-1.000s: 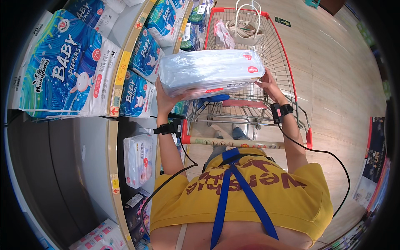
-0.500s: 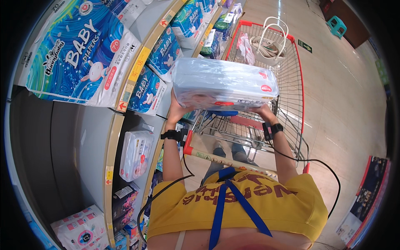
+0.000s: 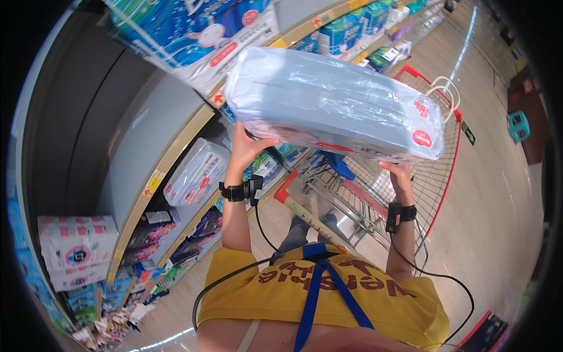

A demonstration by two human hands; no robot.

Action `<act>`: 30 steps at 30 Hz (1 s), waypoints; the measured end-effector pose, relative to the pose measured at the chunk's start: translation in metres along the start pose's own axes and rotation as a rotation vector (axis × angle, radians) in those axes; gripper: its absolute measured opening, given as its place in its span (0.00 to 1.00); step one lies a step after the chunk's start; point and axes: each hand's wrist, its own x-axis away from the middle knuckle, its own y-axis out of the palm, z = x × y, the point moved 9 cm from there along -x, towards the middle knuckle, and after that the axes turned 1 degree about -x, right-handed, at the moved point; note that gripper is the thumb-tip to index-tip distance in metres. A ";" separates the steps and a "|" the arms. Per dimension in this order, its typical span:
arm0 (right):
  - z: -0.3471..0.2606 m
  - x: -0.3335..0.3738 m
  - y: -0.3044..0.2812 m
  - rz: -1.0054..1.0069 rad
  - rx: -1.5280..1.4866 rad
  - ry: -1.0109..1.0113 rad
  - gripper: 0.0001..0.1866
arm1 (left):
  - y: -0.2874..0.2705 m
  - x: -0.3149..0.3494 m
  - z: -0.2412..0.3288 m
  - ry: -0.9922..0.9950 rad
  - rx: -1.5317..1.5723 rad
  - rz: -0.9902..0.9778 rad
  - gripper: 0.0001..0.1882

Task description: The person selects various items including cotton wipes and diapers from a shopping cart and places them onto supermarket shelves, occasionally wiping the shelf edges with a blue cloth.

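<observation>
A large pale, plastic-wrapped pack of diapers [image 3: 334, 100] is held up in front of me, tilted down toward the right. My left hand [image 3: 247, 145] is closed on its near left end, thumb along the lower edge. Under its right end, my right hand [image 3: 399, 171] supports it, with some fingers hidden behind the pack. Beyond and below the pack stands a wire shopping cart [image 3: 450, 167] with red trim, partly covered by it. A similar pale pack [image 3: 198, 171] lies on the shelf by my left forearm.
Shelves [image 3: 176, 144] run along the left, with a big blue diaper pack [image 3: 196, 35] above and a white-pink pack [image 3: 79, 249] lower down. The cart handle [image 3: 314, 223] is close to my body. A white handled bag [image 3: 446, 97] sits in the cart. A teal stool [image 3: 518, 127] stands far right.
The view has turned left toward the shelves. The pack is nearer and more tilted, its right end lower. Both hands keep hold of it, and the cart now appears farther right.
</observation>
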 end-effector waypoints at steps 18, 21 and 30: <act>-0.043 -0.065 0.472 -0.661 -0.198 -0.357 0.45 | -0.377 0.237 0.057 0.130 -0.362 0.930 0.20; -0.037 -0.088 0.505 -0.661 -0.170 -0.386 0.44 | -0.399 0.215 0.043 0.179 -0.341 0.950 0.22; 0.017 -0.136 0.536 -0.614 0.192 -0.441 0.46 | -0.417 0.183 -0.018 0.060 -0.305 0.877 0.48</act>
